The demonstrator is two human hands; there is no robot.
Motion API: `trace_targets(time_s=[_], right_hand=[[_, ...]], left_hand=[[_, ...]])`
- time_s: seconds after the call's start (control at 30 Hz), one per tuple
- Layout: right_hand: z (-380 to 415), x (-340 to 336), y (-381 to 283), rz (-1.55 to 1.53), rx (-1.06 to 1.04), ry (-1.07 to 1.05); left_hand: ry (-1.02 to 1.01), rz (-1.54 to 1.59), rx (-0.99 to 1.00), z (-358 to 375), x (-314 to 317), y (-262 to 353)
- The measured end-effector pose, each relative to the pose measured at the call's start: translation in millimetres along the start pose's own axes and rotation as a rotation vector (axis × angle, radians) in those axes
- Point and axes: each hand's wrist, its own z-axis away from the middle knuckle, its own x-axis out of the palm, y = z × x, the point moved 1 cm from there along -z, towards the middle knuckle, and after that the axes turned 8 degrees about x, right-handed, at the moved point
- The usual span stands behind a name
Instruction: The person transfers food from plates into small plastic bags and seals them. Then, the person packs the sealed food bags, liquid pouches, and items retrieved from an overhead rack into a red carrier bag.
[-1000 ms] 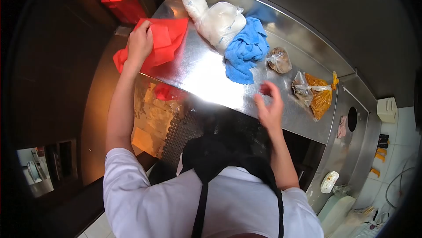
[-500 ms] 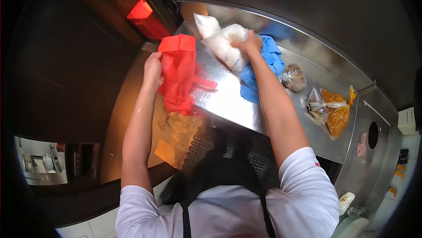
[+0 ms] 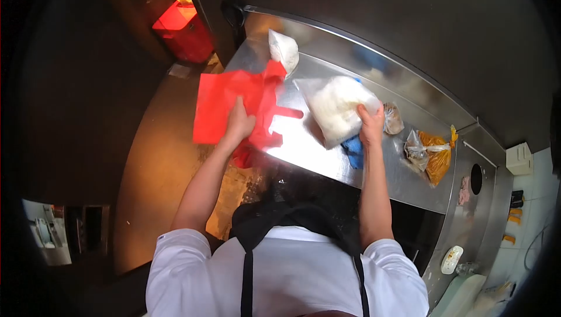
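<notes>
Our right hand [image 3: 371, 125] closes around the lower corner of a clear plastic bag packed with white grains [image 3: 338, 108], fingers curled into the film, and holds it lifted and tilted just above the stainless steel counter [image 3: 304, 147]. Directly under that bag, a crumpled blue cloth [image 3: 353, 152] lies on the steel, only partly showing. Our left hand [image 3: 239, 125] pinches a thin red plastic carrier bag [image 3: 225, 109], thumb on top and fingers bunched into its middle, so the flat body of the bag hangs out past the counter's left edge while its handles trail onto the steel toward the white bag. The two bags are near each other but apart. We judge the step in hand to be packing: the filled bag is up and the red one is gripped but lies flat, its mouth not visibly open. The next move, as we read it, calls for the left hand to find the rim and spread the mouth wide, so the heavy, slumping bag can go in bottom first without snagging the handles. Farther back, a smaller white filled bag [image 3: 284, 49] rests against the counter's raised rear wall. To the right sit a small knotted bag of brown contents [image 3: 392, 119] and a knotted bag of orange-yellow contents [image 3: 439, 152], both well clear of our hands.
</notes>
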Motion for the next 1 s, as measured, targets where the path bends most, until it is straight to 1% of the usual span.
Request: trace_targets(time_s=[0.03, 0.1, 0.13, 0.17, 0.2, 0.27, 0.3, 0.33, 0.4, 0.43, 0.53, 0.57, 0.6, 0.67, 0.77, 0.87, 0.9, 0.93, 0.97, 1.0], right_hand=[[1.6, -1.0, -1.7, -0.030, 0.002, 0.014], [1.8, -4.2, -7.4, -0.061, 0.002, -0.031], [4.8, -2.6, -8.1, -0.081, 0.004, -0.051], [11.1, 5.7, -14.7, -0.110, -0.072, -0.094], [18.4, 15.4, -20.7, -0.185, -0.021, -0.053], [34.1, 36.1, -25.6, -0.331, 0.073, 0.031], [37.7, 41.5, -15.6, -0.424, 0.129, 0.075], [40.7, 45.8, -4.2, -0.489, 0.183, 0.099], [51.8, 59.9, 20.0, -0.614, 0.287, 0.053], [60.7, 65.9, 29.6, -0.661, 0.333, 0.007], [73.5, 90.7, 42.4, -0.732, 0.438, -0.164], [74.2, 98.6, 43.9, -0.747, 0.472, -0.228], [72.7, 105.9, 44.9, -0.768, 0.502, -0.281], [71.6, 125.1, 51.6, -0.818, 0.559, -0.399], [68.1, 154.3, 58.3, -0.887, 0.614, -0.585], [49.7, 167.1, 77.6, -0.930, 0.618, -0.758], [44.7, 159.8, 90.6, -0.812, 0.674, -0.545], [42.0, 152.0, 103.9, -0.690, 0.723, -0.329], [39.5, 154.1, 99.7, -0.720, 0.770, -0.364], [35.9, 162.3, 83.0, -0.724, 0.774, -0.320]], left_hand=[[-0.072, 0.275, -0.011, 0.9, 3.8, -7.3], [-0.233, 0.818, -0.057, 10.0, 6.5, -4.0], [-0.246, 0.998, -0.110, 10.3, 4.9, -0.4], [-0.258, 1.176, -0.166, 9.8, 1.4, 7.4], [-0.267, 1.354, -0.224, 8.5, -3.1, 15.2], [-0.382, 1.427, -0.229, 6.9, -12.0, 28.4], [-0.439, 1.465, -0.231, 4.9, -14.2, 34.8], [-0.511, 1.393, -0.225, 2.8, -14.8, 42.4], [-0.639, 1.249, -0.215, -0.8, -13.0, 53.6], [-0.706, 1.116, -0.110, -6.5, -8.1, 53.4], [-0.623, 0.822, 0.031, -11.6, -15.9, 70.9], [-0.751, 0.993, 0.008, -16.6, -16.5, 70.4], [-0.650, 0.864, -0.160, -13.7, -22.3, 67.7], [-0.740, 1.311, -0.165, -13.3, -32.1, 65.1], [-0.738, 1.247, -0.078, -19.2, -41.6, 47.1], [-0.663, 1.253, -0.021, -19.2, -69.1, 61.8], [-0.678, 1.131, -0.025, -13.2, -68.7, 58.9], [-0.701, 0.992, 0.063, -8.6, -69.4, 59.4], [-0.722, 0.853, 0.148, -4.6, -70.0, 61.7], [-0.740, 0.712, 0.235, -0.7, -70.4, 65.5]])
